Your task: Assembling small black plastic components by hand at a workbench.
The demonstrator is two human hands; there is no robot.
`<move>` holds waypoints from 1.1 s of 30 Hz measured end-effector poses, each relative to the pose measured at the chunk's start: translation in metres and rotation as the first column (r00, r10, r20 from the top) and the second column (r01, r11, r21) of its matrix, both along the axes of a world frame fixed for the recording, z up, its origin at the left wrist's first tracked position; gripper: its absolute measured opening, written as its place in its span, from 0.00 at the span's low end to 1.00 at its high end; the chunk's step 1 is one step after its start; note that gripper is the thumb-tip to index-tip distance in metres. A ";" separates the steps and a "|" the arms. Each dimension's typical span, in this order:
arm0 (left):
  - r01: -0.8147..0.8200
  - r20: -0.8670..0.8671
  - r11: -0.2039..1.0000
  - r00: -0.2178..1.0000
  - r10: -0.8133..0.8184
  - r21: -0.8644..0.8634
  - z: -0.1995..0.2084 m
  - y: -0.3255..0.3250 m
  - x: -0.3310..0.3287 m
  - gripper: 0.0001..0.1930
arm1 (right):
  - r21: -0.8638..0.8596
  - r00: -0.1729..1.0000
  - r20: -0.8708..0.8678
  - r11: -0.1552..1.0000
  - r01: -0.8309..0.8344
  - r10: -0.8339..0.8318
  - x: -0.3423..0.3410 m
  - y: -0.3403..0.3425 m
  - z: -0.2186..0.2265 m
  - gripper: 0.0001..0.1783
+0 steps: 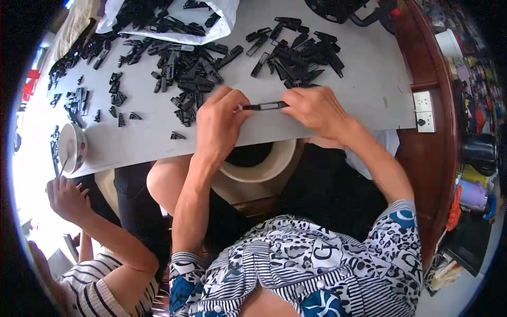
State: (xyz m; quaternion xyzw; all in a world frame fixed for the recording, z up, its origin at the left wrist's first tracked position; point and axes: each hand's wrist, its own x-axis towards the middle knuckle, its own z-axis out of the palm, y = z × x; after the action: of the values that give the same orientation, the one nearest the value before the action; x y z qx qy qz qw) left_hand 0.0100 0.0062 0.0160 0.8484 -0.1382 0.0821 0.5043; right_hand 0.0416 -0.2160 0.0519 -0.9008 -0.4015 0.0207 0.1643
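Above the table's near edge, a slim black plastic piece (254, 107) with a long rectangular opening stretches between my two hands. My left hand (216, 119) pinches its left end. At the other end, the closed fingers of my right hand (317, 111) grip it. My fingers hide both tips. Just beyond my left hand lies a large heap of small black plastic parts (185, 68). A second heap of longer black plastic pieces (301, 53) lies beyond my right hand.
A white plastic bag (224, 24) of black parts lies at the back. On the left, another person's hand (68, 198) holds a thin utensil in a bowl (80, 148). Below the table edge stands a pale tub (264, 173). Wall sockets (423, 111) are at right.
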 end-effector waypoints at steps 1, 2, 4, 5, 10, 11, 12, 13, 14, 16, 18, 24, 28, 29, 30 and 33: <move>0.029 -0.086 0.993 0.996 -0.039 -0.117 0.002 0.001 -0.002 0.11 | 0.106 0.996 -0.012 0.991 0.087 -0.086 -0.006 -0.004 -0.002 0.11; 0.085 -0.172 0.991 0.980 -0.102 -0.103 0.006 0.004 -0.001 0.10 | 0.156 0.996 -0.010 0.984 0.091 -0.090 -0.010 -0.005 -0.004 0.12; 0.106 -0.319 0.888 0.909 -0.269 -0.447 0.002 0.005 0.002 0.08 | 0.187 0.994 -0.034 0.976 0.109 -0.105 -0.020 -0.010 -0.012 0.12; 0.039 -0.384 0.676 0.798 -0.464 -0.736 0.002 0.005 0.004 0.07 | 0.213 0.991 -0.060 0.969 0.128 -0.118 -0.024 -0.012 -0.014 0.13; 0.056 -0.326 0.528 0.730 -0.601 -0.847 -0.006 -0.001 0.005 0.09 | 0.250 0.993 -0.033 0.961 0.116 -0.111 -0.037 -0.011 -0.005 0.12; 0.053 -0.361 0.562 0.715 -0.599 -0.826 -0.007 -0.005 0.003 0.10 | 0.228 0.995 -0.012 0.969 0.100 -0.100 -0.039 -0.009 -0.003 0.11; 0.046 -0.399 0.594 0.698 -0.594 -0.803 -0.006 -0.011 -0.001 0.11 | 0.229 0.995 -0.015 0.969 0.097 -0.096 -0.043 -0.007 -0.003 0.11; 0.041 -0.486 0.651 0.630 -0.605 -0.758 -0.001 -0.016 -0.004 0.09 | 0.157 0.998 0.011 0.986 0.054 -0.056 -0.047 -0.003 -0.004 0.11; 0.032 -0.491 0.654 0.634 -0.598 -0.756 0.000 -0.020 -0.006 0.09 | 0.084 0.999 0.033 0.996 0.009 -0.012 -0.051 0.000 -0.004 0.11; 0.121 -0.568 0.838 0.684 -0.458 -0.531 0.001 -0.020 -0.011 0.07 | 0.076 0.999 0.035 0.997 0.014 -0.017 -0.060 0.002 -0.004 0.11; 0.194 -0.420 0.878 0.819 -0.391 -0.439 0.002 -0.028 -0.020 0.07 | 0.037 0.997 0.050 0.998 0.059 -0.060 -0.068 0.000 -0.003 0.12; -0.257 0.262 0.934 0.946 0.190 0.249 0.018 0.024 -0.025 0.05 | 0.073 0.989 -0.040 0.987 0.142 -0.139 -0.104 0.010 -0.043 0.11; -0.501 0.172 0.713 0.858 0.485 0.491 0.019 0.035 -0.016 0.11 | -0.112 0.941 -0.187 0.958 0.264 -0.281 -0.109 0.021 -0.100 0.11; -0.504 0.175 0.711 0.856 0.486 0.491 0.017 0.033 -0.016 0.11 | -0.197 0.902 -0.241 0.928 0.317 -0.359 -0.110 0.023 -0.106 0.12; -0.494 0.177 0.688 0.859 0.480 0.531 0.014 0.033 -0.016 0.11 | -0.191 0.904 -0.239 0.930 0.315 -0.355 -0.111 0.026 -0.106 0.12; -0.478 0.192 0.656 0.867 0.461 0.584 0.002 0.032 -0.017 0.13 | -0.276 0.872 -0.338 0.923 0.267 -0.353 -0.112 0.035 -0.098 0.10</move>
State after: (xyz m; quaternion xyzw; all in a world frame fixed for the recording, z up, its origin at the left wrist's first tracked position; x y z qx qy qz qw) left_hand -0.0068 0.0381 0.0180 0.9702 0.0597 0.1713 0.1605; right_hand -0.0706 -0.1812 -0.0461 -0.9448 -0.2063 0.2131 0.1395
